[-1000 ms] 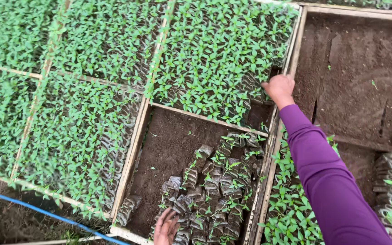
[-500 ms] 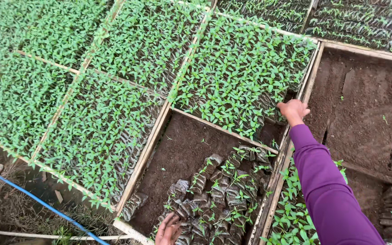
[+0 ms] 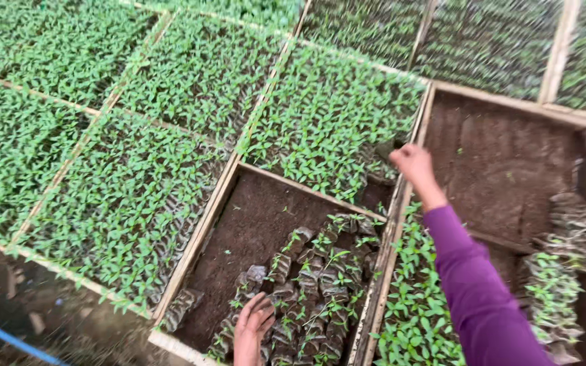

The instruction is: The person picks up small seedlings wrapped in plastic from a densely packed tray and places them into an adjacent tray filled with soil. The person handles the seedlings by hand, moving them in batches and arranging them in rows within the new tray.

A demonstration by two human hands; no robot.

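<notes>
Over seedling bags [image 3: 313, 285]: L hand [image 3: 252, 325] flat, fingers open, touching bags; R hand [image 3: 412, 165] loosely curled, empty, above frame edge [image 3: 401, 203].

Wooden-framed nursery beds [image 3: 233, 163] covered the ground in even daylight. Most held dense green seedlings [image 3: 123, 196]. The bed at the upper right [image 3: 510, 156] showed bare dark soil. A blue hose [image 3: 8, 339] crossed the lower-left corner.

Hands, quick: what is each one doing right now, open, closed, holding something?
Left hand: open, fingers resting on the seedling bags, gripping none.
Right hand: loosely closed over the frame rail; whether it holds anything cannot be told.
</notes>
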